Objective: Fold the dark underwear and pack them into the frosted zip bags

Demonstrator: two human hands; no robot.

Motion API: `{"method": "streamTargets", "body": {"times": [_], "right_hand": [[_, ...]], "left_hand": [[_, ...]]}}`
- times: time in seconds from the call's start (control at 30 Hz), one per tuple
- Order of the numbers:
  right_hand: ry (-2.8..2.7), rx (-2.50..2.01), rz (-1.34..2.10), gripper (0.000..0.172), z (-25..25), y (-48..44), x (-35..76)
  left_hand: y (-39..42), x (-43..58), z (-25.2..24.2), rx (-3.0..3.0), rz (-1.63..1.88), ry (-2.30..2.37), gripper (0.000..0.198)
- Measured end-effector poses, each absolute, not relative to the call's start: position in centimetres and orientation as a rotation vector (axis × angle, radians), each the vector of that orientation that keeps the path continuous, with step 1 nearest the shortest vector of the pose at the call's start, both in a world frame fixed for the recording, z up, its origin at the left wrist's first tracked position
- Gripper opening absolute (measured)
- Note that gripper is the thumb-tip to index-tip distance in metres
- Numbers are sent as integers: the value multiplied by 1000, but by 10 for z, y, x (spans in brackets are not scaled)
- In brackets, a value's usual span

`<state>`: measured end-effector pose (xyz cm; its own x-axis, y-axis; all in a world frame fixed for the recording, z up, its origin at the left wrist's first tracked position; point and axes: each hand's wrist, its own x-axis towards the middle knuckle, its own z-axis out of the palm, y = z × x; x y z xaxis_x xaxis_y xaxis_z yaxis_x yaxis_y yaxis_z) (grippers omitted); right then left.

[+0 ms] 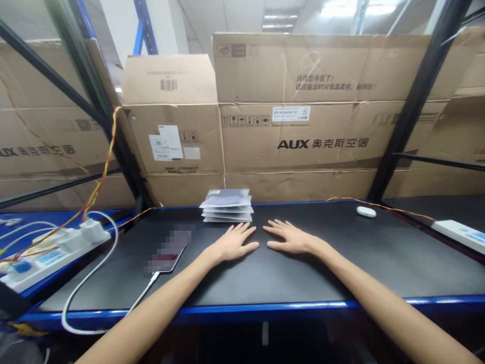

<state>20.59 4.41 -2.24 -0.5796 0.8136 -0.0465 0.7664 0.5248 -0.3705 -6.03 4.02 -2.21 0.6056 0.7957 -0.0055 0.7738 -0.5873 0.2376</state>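
Note:
My left hand [234, 241] lies flat on the black table mat [341, 258], fingers stretched out, holding nothing. My right hand [290, 237] rests flat beside it, fingers spread, also holding nothing. The two hands are a short gap apart. Just beyond the left hand's fingertips sits a small stack of grey-white flat packets [227, 205], not touched by either hand. A phone [168, 251] lies to the left of my left hand with a white cable plugged into it.
A white power strip [53, 250] with plugs and red-yellow wires sits at the left. A small white oval object [366, 212] and another white strip [460, 233] lie at the right. Cardboard boxes [303, 136] wall off the back behind black rack posts [411, 108].

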Motion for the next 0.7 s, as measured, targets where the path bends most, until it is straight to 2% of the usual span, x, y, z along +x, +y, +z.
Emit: {"method": "streamTargets", "body": {"times": [0.47,0.63,0.7], "right_hand": [[-2622,-1363,543,86,-21,43,205],[-2633,-1364,544,84,-20,43,205],[-2630,-1363,548,84,-20,44,205]], "left_hand": [[41,-60,-23,2683,211,1299,74],[47,-60,-18,2848,588,1300,41],[54,-64,-13,2863,789,1374,35]]}}
